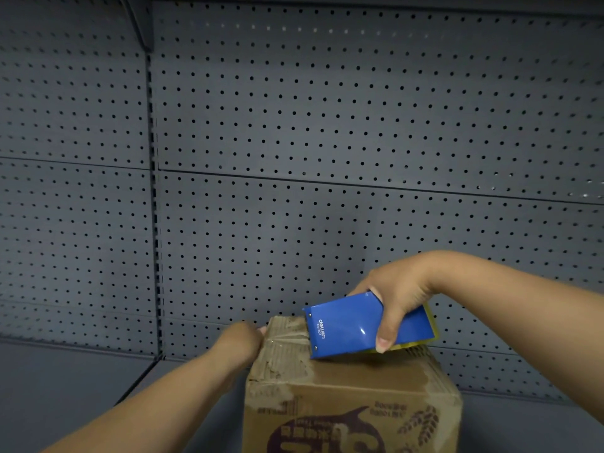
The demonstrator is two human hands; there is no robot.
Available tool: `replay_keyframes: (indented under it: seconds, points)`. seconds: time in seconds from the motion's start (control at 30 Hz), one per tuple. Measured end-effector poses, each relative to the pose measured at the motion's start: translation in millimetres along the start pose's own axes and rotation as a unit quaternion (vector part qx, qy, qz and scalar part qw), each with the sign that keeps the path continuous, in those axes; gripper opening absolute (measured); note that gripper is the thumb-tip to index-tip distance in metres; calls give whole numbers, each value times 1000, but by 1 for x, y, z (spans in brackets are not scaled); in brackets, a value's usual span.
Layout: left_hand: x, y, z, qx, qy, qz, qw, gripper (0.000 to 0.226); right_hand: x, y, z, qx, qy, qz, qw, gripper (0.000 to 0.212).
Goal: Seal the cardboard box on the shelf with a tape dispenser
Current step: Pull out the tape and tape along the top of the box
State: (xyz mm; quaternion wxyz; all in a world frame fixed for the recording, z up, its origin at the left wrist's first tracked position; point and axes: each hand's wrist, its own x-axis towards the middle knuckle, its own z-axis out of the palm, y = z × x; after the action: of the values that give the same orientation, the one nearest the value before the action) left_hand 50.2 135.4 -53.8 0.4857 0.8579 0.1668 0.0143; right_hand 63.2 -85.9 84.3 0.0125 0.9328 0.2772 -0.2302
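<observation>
A brown cardboard box (353, 397) with dark printing on its front stands on the shelf at the bottom centre. Its top shows torn, worn paper and a strip of clear tape near the left edge. My right hand (397, 300) grips a blue tape dispenser (359, 325) that rests tilted on the box top, its front end pointing left. A yellow part shows at the dispenser's back end. My left hand (240, 341) presses against the box's upper left corner, fingers wrapped over the edge.
Grey perforated back panels (327, 125) fill the view behind the box. A vertical slotted upright (155, 223) divides two shelf bays. The grey shelf surface (65, 387) extends to the left of the box.
</observation>
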Motion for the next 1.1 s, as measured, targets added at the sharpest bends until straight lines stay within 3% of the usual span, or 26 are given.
replay_keyframes:
  seconds: [0.03,0.1,0.2,0.3,0.37,0.5,0.6,1.1]
  points:
    - [1,-2,0,-14,6,10,1000,30,0,0,1,0,0,-1,1000,49]
    - [-4,-7,1,-25,47,40,998,41,-2,-2,3,-1,1,-3,1000,50]
    - [-12,-9,0,-13,64,121,991,25,-4,-2,7,-7,12,-7,1000,53]
    - [-17,-4,-6,-45,9,87,995,47,-6,0,11,-1,26,-12,1000,53]
    - [-19,8,-8,-60,-20,45,997,47,-6,-1,12,-3,30,-15,999,54]
    - [-19,28,2,104,-46,59,992,53,-9,-1,13,-12,33,-15,999,55]
    - [-17,25,12,169,-78,99,977,53,-9,0,14,-13,32,-11,999,55]
    - [-27,12,18,251,-76,137,955,56,-21,13,20,-13,31,-24,999,60]
